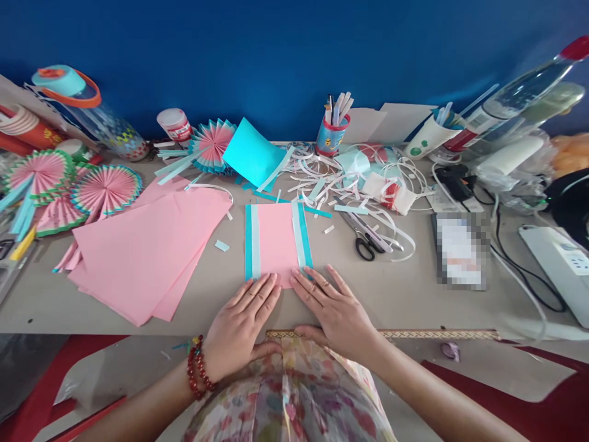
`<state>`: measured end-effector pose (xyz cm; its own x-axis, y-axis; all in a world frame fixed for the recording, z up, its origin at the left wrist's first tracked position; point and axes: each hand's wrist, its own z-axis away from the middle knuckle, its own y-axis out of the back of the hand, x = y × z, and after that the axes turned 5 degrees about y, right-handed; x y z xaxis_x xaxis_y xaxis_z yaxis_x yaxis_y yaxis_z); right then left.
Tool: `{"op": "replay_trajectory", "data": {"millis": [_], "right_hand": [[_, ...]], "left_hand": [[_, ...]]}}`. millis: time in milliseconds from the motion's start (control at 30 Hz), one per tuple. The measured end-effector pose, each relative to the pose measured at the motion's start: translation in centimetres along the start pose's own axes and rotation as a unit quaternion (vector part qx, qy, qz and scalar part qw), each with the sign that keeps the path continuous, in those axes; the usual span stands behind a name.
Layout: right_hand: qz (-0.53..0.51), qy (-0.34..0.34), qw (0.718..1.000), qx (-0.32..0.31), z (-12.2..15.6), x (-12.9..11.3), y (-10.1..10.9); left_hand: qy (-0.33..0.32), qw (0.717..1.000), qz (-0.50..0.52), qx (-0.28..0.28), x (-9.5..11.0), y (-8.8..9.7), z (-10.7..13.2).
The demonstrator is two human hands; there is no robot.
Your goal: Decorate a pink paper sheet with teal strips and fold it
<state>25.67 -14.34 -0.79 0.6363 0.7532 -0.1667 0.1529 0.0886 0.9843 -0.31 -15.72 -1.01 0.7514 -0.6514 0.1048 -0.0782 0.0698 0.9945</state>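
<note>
A pink paper sheet [277,236] lies flat before me, edged on both sides with pale blue and turquoise strips. My left hand [248,313] rests with fingers stretched out on its near left corner, a red bead bracelet on the wrist. Across from it, my right hand [329,304] lies flat on the near right corner, fingers spread. Neither hand grips anything. To the left is a stack of larger pink sheets [138,252]. Black-handled scissors [364,242] lie to the right of the edged sheet.
Pleated paper fans [107,190] lie at the left. Along the back are a turquoise sheet [253,152], curled white paper strips [313,169] and a pen cup [332,132]. A phone [460,252], a glue gun [453,181] and a power strip [556,264] occupy the right.
</note>
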Motion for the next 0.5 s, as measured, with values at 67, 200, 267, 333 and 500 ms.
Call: {"op": "replay_trajectory", "data": {"millis": [67, 200, 267, 333, 500], "right_hand": [[-0.004, 0.005, 1.0, 0.006, 0.0, 0.1, 0.0], [-0.01, -0.007, 1.0, 0.024, 0.4, 0.7, 0.9], [-0.001, -0.02, 1.0, 0.025, 0.6, 0.9, 1.3], [0.009, -0.006, 1.0, 0.013, 0.9, 1.0, 1.4], [0.028, 0.011, 1.0, -0.003, 1.0, 0.7, 0.3]], "left_hand": [[-0.003, 1.0, -0.001, 0.005, 0.0, 0.1, 0.0], [-0.011, 1.0, -0.011, 0.02, 0.0, 0.6, -0.2], [-0.007, 1.0, -0.014, 0.021, 0.2, 0.8, -0.5], [0.011, 1.0, -0.012, 0.019, 0.5, 1.0, -0.8], [0.053, 0.998, -0.02, 0.007, 1.1, 1.0, -1.4]]}}
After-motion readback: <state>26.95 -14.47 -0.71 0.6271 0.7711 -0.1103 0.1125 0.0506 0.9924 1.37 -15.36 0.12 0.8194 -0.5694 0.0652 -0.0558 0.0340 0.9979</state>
